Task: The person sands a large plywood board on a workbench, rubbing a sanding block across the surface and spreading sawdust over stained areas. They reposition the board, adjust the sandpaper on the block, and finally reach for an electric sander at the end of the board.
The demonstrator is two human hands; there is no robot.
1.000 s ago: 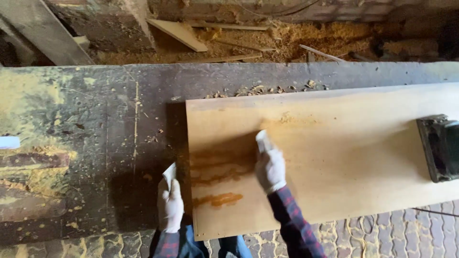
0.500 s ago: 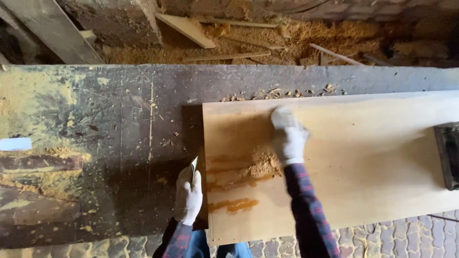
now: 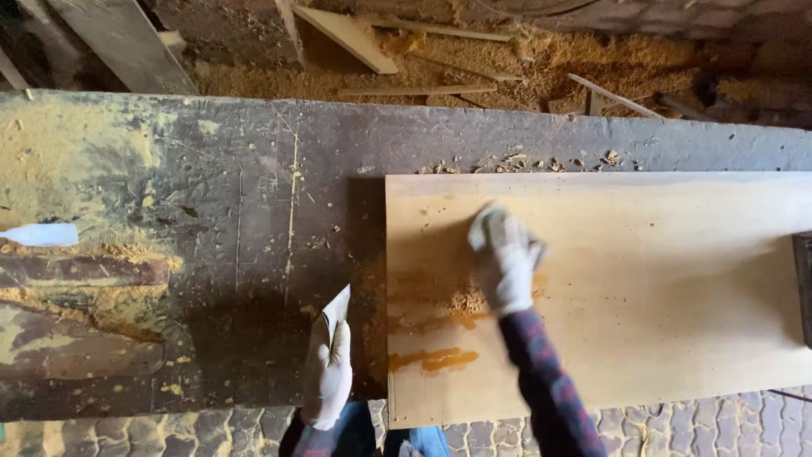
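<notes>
Dark, scarred workbench with a pale board on it

The workbench [image 3: 237, 228] runs across the view, its top stained with yellow dust at the left. A light wooden board [image 3: 660, 279] lies flat on its right half, overhanging the near edge. Wood chips [image 3: 516, 161] sit just beyond the board's far edge; a small white object [image 3: 41, 234] lies far left.

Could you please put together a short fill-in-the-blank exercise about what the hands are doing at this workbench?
1. Both hands wear ____ gloves.
2. The right hand rests on the pale ____, beside a small heap of sawdust.
3. The left hand holds a thin flat piece over the dark ____.
4. Orange-brown streaks lie near the board's ____ end.

Missing words: white; board; workbench; left
</notes>
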